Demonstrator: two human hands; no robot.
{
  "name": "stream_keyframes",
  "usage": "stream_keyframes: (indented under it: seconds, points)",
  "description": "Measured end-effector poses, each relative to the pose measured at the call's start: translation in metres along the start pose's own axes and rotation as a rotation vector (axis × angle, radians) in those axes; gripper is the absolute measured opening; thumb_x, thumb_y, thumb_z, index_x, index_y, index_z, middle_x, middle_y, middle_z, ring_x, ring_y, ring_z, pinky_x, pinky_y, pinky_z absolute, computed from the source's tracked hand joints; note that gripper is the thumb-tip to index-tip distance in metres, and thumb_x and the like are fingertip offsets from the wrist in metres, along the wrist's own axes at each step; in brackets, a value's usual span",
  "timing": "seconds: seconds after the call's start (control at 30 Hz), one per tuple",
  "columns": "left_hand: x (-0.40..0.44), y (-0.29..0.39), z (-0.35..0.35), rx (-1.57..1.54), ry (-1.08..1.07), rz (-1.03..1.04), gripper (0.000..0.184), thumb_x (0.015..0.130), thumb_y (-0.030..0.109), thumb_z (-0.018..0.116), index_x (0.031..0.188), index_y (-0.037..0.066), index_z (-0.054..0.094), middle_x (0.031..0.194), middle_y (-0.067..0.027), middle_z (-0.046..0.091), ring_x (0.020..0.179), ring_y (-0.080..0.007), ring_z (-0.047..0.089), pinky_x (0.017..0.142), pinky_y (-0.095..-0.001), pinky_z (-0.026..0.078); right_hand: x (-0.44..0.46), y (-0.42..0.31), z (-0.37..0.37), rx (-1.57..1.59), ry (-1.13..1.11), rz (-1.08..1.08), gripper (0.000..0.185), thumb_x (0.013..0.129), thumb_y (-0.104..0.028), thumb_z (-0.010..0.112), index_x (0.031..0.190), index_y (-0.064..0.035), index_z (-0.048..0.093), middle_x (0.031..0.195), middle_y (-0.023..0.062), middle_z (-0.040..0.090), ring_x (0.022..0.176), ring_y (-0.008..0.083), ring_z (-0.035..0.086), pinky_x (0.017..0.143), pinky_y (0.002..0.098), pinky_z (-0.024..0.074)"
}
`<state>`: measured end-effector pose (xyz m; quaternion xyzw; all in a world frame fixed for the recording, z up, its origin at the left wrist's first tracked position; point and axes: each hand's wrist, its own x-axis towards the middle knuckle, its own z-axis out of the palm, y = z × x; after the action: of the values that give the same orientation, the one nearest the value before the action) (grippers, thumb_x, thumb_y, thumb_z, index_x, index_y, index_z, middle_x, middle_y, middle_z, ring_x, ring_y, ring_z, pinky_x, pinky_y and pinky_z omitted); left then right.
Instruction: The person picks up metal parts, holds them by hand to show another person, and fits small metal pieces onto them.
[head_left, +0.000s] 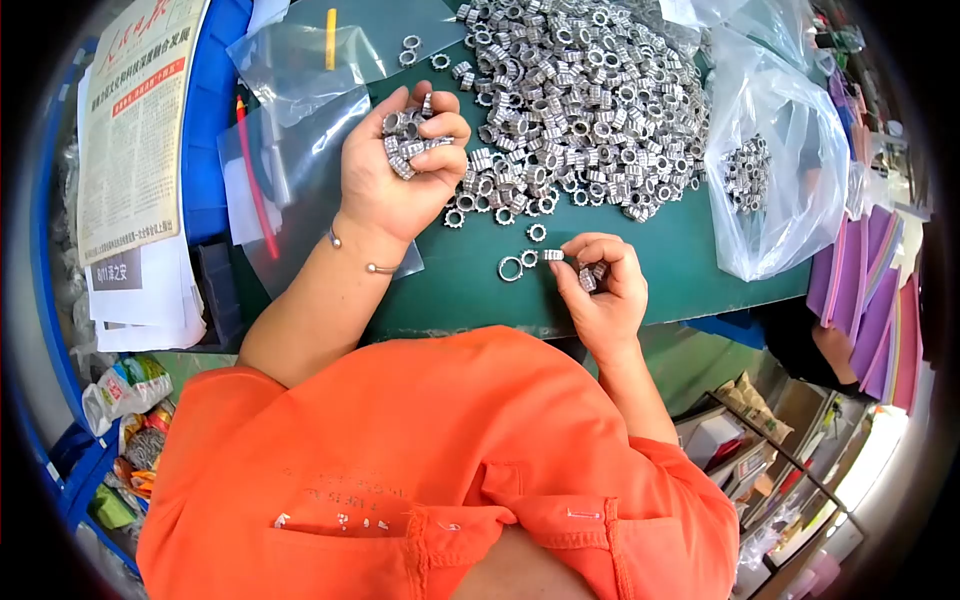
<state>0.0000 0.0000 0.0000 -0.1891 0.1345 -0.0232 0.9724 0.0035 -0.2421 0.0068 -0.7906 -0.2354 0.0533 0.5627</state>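
Two hands held small metal rings over a green table (470, 290). Farthest left of the left grip lay a newspaper (135, 130), overlapping a blue bin (207, 170). Nearer that grip, still on its left, came a red stick (257, 185) and clear sheets (335, 120); a yellow stick (331, 40) lay beyond it, up and to the left.

The left hand (380, 168), palm turned up, had its fingers curled around a cluster of rings (403, 150), with a bracelet (380, 268) on the wrist below. A few loose rings (410, 43) lay just beyond its fingertips. Right of this grip and beyond the other spread a large heap (590, 110) of similar rings.

Just left of the right grip lay a wide ring (511, 268) and two small ones. The right hand (615, 300) had thumb and forefinger clamped on one ring (553, 255); whether that ring touched the table could not be told. More rings sat within its curled fingers. Farther right of this grip stood a clear bag (735, 250) with rings inside, then purple cloth (865, 290).
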Motion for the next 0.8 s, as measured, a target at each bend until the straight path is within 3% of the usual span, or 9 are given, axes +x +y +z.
stream_keyframes:
  seconds: [0.2, 0.4, 0.5, 0.57, 0.6, 0.63, 0.73, 0.8]
  points:
    - [-0.002, 0.004, 0.003, 0.051, -0.049, 0.014, 0.019, 0.090, 0.019, 0.043, 0.093, 0.002, 0.052, 0.086, -0.0061, 0.046, 0.069, -0.0145, 0.044, 0.043, -0.0240, 0.034, 0.010, -0.012, 0.001, -0.081, -0.123, -0.014, 0.030, 0.068, 0.007, 0.069, 0.095, 0.0006, 0.058, 0.086, 0.0084, 0.059, 0.072, 0.0133, 0.056, 0.063, 0.0221, 0.0444]
    - [-0.003, 0.003, 0.003, 0.057, -0.060, 0.009, 0.019, 0.091, 0.019, 0.042, 0.093, 0.003, 0.050, 0.086, -0.0053, 0.046, 0.068, -0.0143, 0.044, 0.044, -0.0240, 0.035, 0.006, -0.020, 0.013, 0.178, 0.057, 0.256, 0.024, 0.070, 0.007, 0.067, 0.091, 0.0002, 0.058, 0.086, 0.0057, 0.059, 0.072, 0.0090, 0.053, 0.062, 0.0211, 0.0435]
    - [-0.002, 0.003, 0.001, 0.057, -0.061, 0.004, 0.018, 0.090, 0.019, 0.043, 0.094, 0.003, 0.050, 0.086, -0.0053, 0.046, 0.068, -0.0142, 0.044, 0.045, -0.0241, 0.035, 0.005, -0.017, 0.013, 0.086, 0.075, 0.174, 0.022, 0.070, 0.008, 0.065, 0.088, -0.0001, 0.058, 0.085, 0.0065, 0.060, 0.072, 0.0116, 0.056, 0.063, 0.0224, 0.0446]
    - [-0.002, 0.004, 0.001, 0.056, -0.063, 0.003, 0.018, 0.090, 0.019, 0.044, 0.094, 0.003, 0.050, 0.086, -0.0053, 0.046, 0.068, -0.0142, 0.044, 0.045, -0.0241, 0.035, 0.009, -0.013, 0.009, -0.147, -0.042, 0.003, 0.022, 0.068, 0.009, 0.064, 0.087, -0.0006, 0.057, 0.084, 0.0076, 0.061, 0.073, 0.0157, 0.058, 0.063, 0.0245, 0.0459]
    - [-0.003, 0.004, 0.001, 0.058, -0.064, 0.001, 0.017, 0.089, 0.018, 0.045, 0.094, 0.003, 0.051, 0.086, -0.0052, 0.046, 0.069, -0.0142, 0.044, 0.045, -0.0241, 0.036, 0.008, -0.012, 0.009, -0.110, -0.052, 0.067, 0.023, 0.067, 0.010, 0.063, 0.087, -0.0009, 0.057, 0.083, 0.0094, 0.061, 0.074, 0.0200, 0.059, 0.065, 0.0268, 0.0471]
    - [-0.003, 0.004, 0.001, 0.060, -0.065, -0.001, 0.016, 0.089, 0.018, 0.046, 0.094, 0.003, 0.051, 0.087, -0.0052, 0.046, 0.069, -0.0141, 0.044, 0.045, -0.0242, 0.036, 0.010, -0.012, 0.009, -0.109, -0.054, 0.066, 0.023, 0.067, 0.010, 0.063, 0.087, -0.0009, 0.057, 0.083, 0.0094, 0.061, 0.074, 0.0200, 0.059, 0.065, 0.0268, 0.0471]
    - [-0.002, 0.004, -0.001, 0.062, -0.072, -0.001, 0.016, 0.088, 0.017, 0.047, 0.094, 0.003, 0.051, 0.087, -0.0051, 0.046, 0.069, -0.0141, 0.045, 0.045, -0.0241, 0.036, 0.018, -0.009, 0.007, -0.387, -0.110, -0.220, 0.020, 0.070, 0.012, 0.060, 0.085, -0.0004, 0.058, 0.082, 0.0102, 0.061, 0.072, 0.0215, 0.059, 0.064, 0.0283, 0.0476]
    - [-0.003, 0.003, 0.000, 0.060, -0.066, -0.003, 0.015, 0.088, 0.017, 0.047, 0.094, 0.003, 0.051, 0.087, -0.0052, 0.046, 0.069, -0.0141, 0.045, 0.045, -0.0240, 0.036, 0.022, -0.007, 0.004, -0.385, -0.072, -0.220, 0.018, 0.070, 0.011, 0.060, 0.084, -0.0002, 0.058, 0.081, 0.0101, 0.061, 0.072, 0.0210, 0.059, 0.063, 0.0278, 0.0474]
